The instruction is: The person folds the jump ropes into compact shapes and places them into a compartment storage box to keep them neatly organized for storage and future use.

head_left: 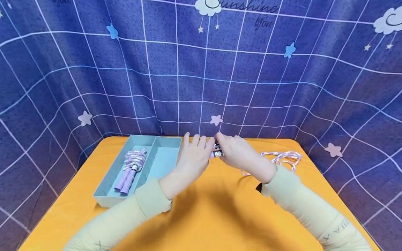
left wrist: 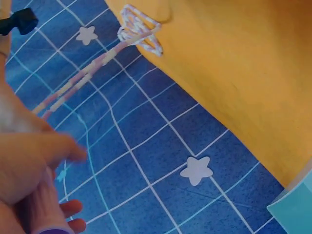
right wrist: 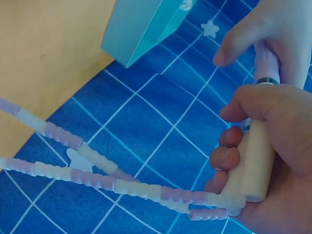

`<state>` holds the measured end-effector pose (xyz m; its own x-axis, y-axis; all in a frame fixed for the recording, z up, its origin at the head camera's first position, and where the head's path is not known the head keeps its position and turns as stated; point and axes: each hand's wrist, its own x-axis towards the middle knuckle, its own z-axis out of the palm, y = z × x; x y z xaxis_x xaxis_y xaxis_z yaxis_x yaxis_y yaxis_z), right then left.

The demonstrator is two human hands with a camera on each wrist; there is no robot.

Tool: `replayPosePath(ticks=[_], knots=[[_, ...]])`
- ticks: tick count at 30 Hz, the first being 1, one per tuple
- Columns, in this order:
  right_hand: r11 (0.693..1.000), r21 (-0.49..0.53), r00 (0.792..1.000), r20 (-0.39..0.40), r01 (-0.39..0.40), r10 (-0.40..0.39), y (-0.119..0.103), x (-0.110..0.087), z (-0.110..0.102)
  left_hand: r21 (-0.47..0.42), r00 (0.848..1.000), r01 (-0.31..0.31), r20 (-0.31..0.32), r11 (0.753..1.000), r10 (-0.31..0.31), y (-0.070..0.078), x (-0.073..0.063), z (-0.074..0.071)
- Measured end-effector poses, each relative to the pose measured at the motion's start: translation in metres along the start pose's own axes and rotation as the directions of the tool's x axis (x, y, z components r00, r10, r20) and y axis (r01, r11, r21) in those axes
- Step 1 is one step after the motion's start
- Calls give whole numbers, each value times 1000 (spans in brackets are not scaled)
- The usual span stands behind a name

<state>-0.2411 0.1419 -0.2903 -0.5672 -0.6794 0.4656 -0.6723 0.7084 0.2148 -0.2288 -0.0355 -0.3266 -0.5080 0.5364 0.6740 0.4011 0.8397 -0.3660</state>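
Observation:
Both hands are close together over the far part of the table, at a beaded jump rope with two handles (right wrist: 256, 161). The handles have pale grips and lilac ends, with dark bands between. My right hand (head_left: 233, 150) grips the pale parts, fingers curled round both. My left hand (head_left: 193, 157) holds the lilac ends (left wrist: 46, 204), its fingertips showing beyond them in the left wrist view. From the handles the lilac-and-white beaded cord (right wrist: 92, 178) runs down to a loose heap (head_left: 284, 158) on the table's right.
A light blue two-compartment tray (head_left: 163, 160) stands on the left. In its left compartment lies another jump rope (head_left: 135, 158), its cord bundled above lilac handles. An orange cloth (head_left: 207, 223) covers the table. A blue gridded curtain (head_left: 188, 87) hangs behind and at both sides.

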Motion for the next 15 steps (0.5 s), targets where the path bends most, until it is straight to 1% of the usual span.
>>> replayPosePath(ticks=[4,8,12,15], knots=[[1000,5,1000,-16,-9,10,-4,-5,0,38,1000,-4,-26,999,5,2,-4,2],[999,-11,999,0,-44,44,-6,-10,-1,34,999,18,-41,999,-17,3,-7,2],[996,-43,997,12,-76,77,-5,-15,0,3,996,59,-73,998,-58,2,-8,2],[996,-52,997,7,-79,79,-4,-18,2,-24,993,75,-92,997,-77,0,-9,4]])
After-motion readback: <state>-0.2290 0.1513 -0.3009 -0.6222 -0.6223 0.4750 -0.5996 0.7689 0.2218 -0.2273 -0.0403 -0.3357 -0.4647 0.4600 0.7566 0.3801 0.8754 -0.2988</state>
